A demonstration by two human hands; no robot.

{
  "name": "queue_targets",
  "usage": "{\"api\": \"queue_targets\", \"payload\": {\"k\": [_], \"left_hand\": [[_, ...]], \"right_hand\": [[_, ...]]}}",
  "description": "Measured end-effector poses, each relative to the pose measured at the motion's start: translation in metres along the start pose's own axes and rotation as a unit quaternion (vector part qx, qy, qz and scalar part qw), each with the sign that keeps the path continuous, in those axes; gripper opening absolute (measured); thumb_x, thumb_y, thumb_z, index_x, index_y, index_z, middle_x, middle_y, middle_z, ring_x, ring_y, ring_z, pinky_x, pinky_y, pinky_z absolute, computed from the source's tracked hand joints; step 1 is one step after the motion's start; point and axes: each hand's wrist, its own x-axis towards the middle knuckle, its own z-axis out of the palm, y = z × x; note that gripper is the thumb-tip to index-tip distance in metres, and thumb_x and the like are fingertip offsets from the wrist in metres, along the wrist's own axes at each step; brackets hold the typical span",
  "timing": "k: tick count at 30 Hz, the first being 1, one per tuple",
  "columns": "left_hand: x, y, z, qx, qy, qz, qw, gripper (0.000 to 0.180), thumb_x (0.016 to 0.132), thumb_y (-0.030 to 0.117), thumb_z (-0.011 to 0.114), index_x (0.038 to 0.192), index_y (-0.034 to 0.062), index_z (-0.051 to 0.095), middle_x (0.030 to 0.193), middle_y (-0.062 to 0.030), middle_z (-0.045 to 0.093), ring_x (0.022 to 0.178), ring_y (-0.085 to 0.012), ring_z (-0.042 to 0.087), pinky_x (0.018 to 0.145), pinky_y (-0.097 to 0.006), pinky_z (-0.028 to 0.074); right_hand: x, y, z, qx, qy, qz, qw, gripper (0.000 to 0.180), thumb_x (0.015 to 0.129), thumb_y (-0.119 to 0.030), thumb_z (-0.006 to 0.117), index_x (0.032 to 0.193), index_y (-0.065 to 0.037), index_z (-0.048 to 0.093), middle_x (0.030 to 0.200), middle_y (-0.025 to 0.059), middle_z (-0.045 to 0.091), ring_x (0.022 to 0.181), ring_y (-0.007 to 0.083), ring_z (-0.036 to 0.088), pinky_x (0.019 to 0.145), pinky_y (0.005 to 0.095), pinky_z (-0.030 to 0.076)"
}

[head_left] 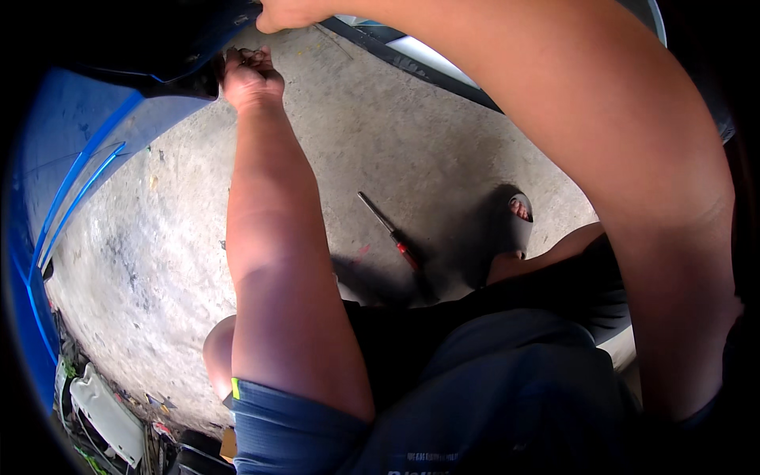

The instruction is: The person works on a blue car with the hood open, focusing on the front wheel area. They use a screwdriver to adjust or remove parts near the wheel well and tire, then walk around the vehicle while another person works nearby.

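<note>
My left hand (252,77) reaches far forward, palm up with the fingers curled, beside the lower edge of a black trim piece (186,85) on a blue vehicle body (95,119). Whatever sits inside its fingers is too small and dark to name. Farther up, my right hand (286,13) comes across from the right to the edge of the dark panel (214,36). Its fingers are bent and partly cut off by the top of the view, so what they grip is hidden.
On the concrete floor (380,134) lies a long metal-shafted tool with a red handle (405,252). My sandalled foot (518,218) is to its right. A dark-edged pale panel (431,59) stands at the far right. Assorted parts, including a white piece (107,412), lie lower left.
</note>
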Motion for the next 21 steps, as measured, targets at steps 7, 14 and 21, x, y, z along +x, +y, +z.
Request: {"api": "queue_targets", "payload": {"k": [7, 14, 21], "left_hand": [[-0.016, 0.012, 0.017, -0.079, 0.01, -0.037, 0.996, 0.014, 0.098, 0.004, 0.043, 0.09, 0.006, 0.055, 0.074, -0.0033, 0.053, 0.059, -0.0139, 0.047, 0.068, -0.031, 0.054], [-0.043, 0.0, 0.013, -0.037, -0.075, -0.081, 0.993, 0.027, 0.101, 0.016, 0.04, 0.116, 0.0012, 0.057, 0.111, -0.0103, 0.065, 0.097, -0.0234, 0.064, 0.084, -0.034, 0.055], [-0.055, 0.014, 0.008, 0.075, -0.09, -0.057, 0.991, 0.023, 0.1, 0.009, 0.046, 0.119, 0.0107, 0.059, 0.113, -0.0071, 0.065, 0.094, -0.0236, 0.064, 0.083, -0.036, 0.054]], "right_hand": [[-0.016, -0.013, 0.007, 0.055, -0.026, 0.054, 0.997, 0.033, 0.076, -0.022, 0.072, 0.098, 0.002, 0.073, 0.103, 0.0241, 0.069, 0.101, 0.0358, 0.068, 0.087, 0.0418, 0.055], [-0.004, -0.012, 0.057, 0.033, -0.016, 0.071, 0.997, 0.029, 0.084, -0.029, 0.063, 0.096, -0.005, 0.074, 0.1, 0.0141, 0.072, 0.098, 0.0285, 0.069, 0.086, 0.0425, 0.055], [-0.016, -0.016, 0.08, 0.134, -0.002, 0.105, 0.985, 0.055, 0.078, -0.031, 0.069, 0.125, -0.002, 0.062, 0.115, 0.0172, 0.068, 0.108, 0.0341, 0.064, 0.092, 0.0407, 0.052]]}}
